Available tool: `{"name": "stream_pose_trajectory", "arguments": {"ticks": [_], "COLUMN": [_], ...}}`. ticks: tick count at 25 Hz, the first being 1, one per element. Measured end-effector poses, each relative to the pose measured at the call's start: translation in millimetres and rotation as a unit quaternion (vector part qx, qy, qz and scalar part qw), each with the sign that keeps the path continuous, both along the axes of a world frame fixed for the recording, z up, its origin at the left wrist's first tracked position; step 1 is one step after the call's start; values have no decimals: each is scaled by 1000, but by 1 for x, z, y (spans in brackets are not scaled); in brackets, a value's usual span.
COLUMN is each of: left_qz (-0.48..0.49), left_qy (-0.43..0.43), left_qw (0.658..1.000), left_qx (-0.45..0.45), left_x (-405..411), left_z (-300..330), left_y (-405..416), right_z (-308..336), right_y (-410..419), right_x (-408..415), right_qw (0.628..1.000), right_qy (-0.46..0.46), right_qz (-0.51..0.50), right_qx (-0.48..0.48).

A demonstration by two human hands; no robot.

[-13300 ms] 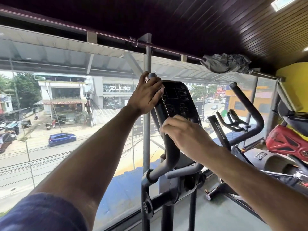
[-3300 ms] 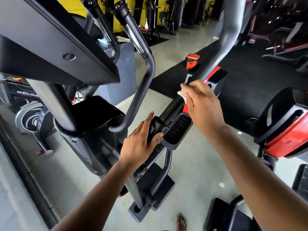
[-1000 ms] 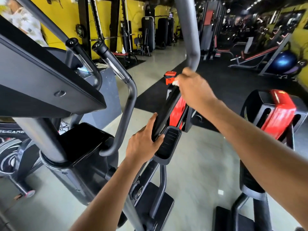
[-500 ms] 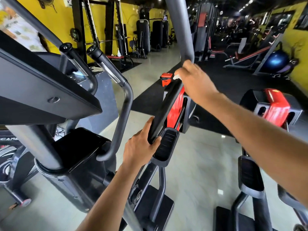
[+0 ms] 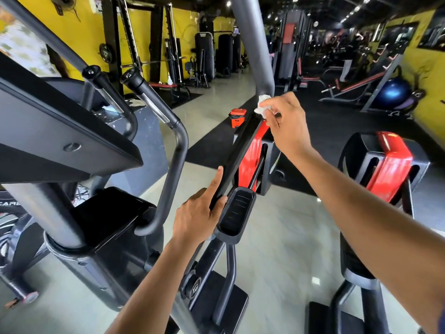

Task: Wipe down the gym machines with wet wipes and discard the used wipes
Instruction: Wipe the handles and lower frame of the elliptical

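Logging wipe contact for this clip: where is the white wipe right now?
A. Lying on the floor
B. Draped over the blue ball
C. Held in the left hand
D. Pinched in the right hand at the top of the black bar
D: the right hand pinches the wipe at the upper end of the black bar, while the left hand grips that bar lower down.

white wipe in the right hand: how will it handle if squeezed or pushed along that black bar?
The wipe is crumpled into a wad in the right hand, so it is likely floppy and very light. It probably compresses under the grip and conforms to the black bar. Being so soft, it may bunch or drag when pushed.
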State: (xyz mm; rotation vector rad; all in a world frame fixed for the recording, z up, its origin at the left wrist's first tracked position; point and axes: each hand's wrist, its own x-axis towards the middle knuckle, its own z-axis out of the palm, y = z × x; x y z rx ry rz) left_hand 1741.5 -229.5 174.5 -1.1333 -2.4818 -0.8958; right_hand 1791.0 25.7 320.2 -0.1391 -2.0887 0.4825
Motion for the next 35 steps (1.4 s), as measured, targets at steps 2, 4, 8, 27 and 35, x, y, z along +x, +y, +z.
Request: {"name": "stream_pose_trajectory", "arguments": {"ticks": [2, 4, 8, 27, 35], "left_qz": [5, 8, -4, 134, 127], "left_qy": [3, 2, -8, -141, -153], "left_qw": [1000, 1000, 1000, 981, 980], "left_qx": [0, -2, -6, 17, 28], "left_x": [0, 2, 0, 27, 23], "left_z": [0, 0, 1, -28, -31], "left_y": [-1, -1, -2, -39, -40], "right_z": [-21, -41, -27, -68, -89], "right_y": [-17, -28, -10, -145, -122], "right_x": [-3, 0, 5, 3, 26], "right_qw": [999, 998, 999, 870, 901], "right_qy": [10, -4, 1, -359, -294], "right_qz": [14, 33, 37, 70, 140], "right_qx": [-41, -53, 4, 331, 288]}}
